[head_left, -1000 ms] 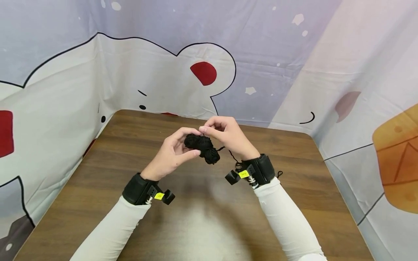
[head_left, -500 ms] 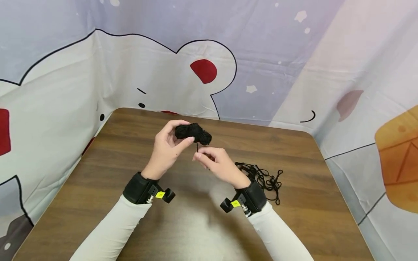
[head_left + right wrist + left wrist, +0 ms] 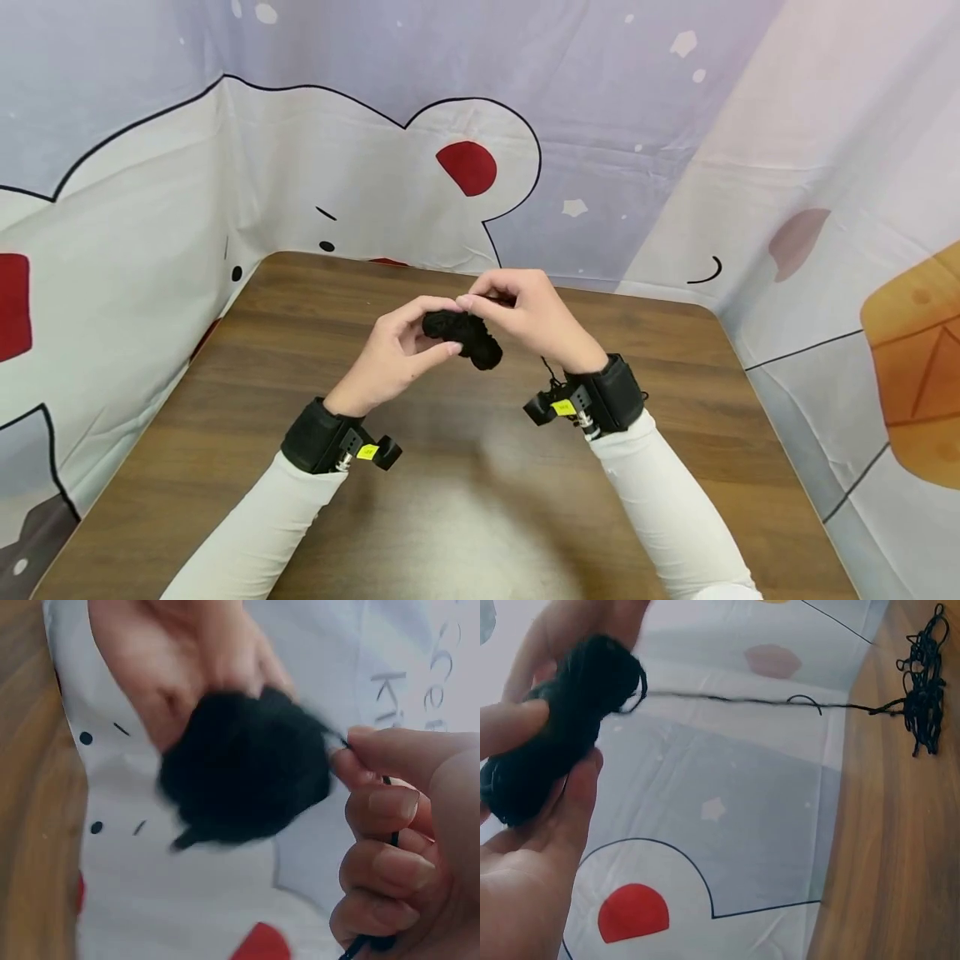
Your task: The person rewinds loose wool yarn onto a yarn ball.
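Observation:
A thick bundle of black yarn (image 3: 467, 333) is held up over the table by my left hand (image 3: 393, 350), its thumb on the near side and its fingers behind. In the left wrist view the bundle (image 3: 562, 727) looks long and rounded, with thumb and fingers round its middle. My right hand (image 3: 528, 317) is at the bundle's top edge. Seen from the right wrist, the thumb and forefinger pinch a strand of yarn (image 3: 341, 741) coming off the bundle, and the other fingers curl over its trailing length.
A loose, tangled heap of the same yarn (image 3: 924, 697) lies on the wooden table (image 3: 420, 500), mostly hidden behind my right wrist in the head view. One strand runs from it toward the hands. A printed cloth (image 3: 360, 167) hangs behind the table.
My right hand dropped below the bundle half a second ago and is now back up at its top, strand in its fingers. The left hand lifted and tilted the bundle, then returned.

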